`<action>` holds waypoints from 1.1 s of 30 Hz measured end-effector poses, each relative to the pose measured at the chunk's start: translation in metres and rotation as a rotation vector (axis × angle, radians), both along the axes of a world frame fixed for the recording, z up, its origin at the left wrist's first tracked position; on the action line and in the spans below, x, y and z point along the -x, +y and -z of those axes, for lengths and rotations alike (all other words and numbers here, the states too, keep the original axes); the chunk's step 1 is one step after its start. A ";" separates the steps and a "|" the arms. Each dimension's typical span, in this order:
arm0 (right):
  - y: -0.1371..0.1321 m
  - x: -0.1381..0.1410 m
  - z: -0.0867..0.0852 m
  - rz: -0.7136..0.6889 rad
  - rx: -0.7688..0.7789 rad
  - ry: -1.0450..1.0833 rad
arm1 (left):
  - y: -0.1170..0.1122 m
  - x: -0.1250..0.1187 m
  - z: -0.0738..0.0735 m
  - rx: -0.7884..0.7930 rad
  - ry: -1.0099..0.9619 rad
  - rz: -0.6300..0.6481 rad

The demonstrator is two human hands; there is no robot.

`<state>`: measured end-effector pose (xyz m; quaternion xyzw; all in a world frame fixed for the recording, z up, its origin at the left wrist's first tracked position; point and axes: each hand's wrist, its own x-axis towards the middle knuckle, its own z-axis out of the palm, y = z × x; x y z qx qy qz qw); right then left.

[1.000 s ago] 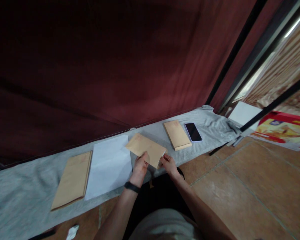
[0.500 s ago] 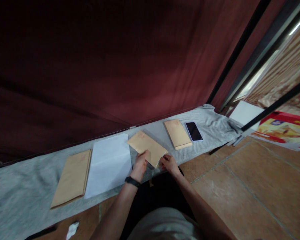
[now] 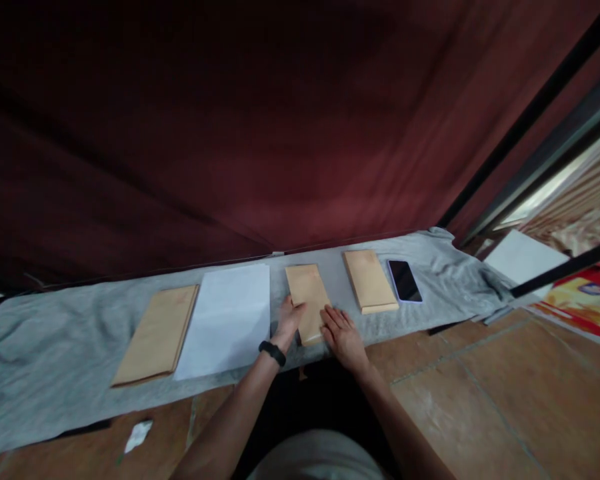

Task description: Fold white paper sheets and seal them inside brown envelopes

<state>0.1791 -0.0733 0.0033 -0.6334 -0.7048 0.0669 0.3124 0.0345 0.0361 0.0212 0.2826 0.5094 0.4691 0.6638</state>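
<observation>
White paper (image 3: 229, 317) lies left of centre. Beside it, the left hand (image 3: 289, 320) pinches the left edge of the brown envelope (image 3: 309, 300), low centre of the frame — a light grip spares creases. The right hand (image 3: 346, 338) rests flat, gripping nothing, at the right edge — press evenly.

Nothing legible here, and the blue emblem (image 3: 595, 289) on the red-and-yellow box (image 3: 573, 305), far right (too blurred!), yields no words.
</observation>
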 end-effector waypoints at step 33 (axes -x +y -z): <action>0.000 -0.008 0.022 -0.026 0.030 0.011 | 0.022 -0.018 0.013 -0.718 0.395 0.406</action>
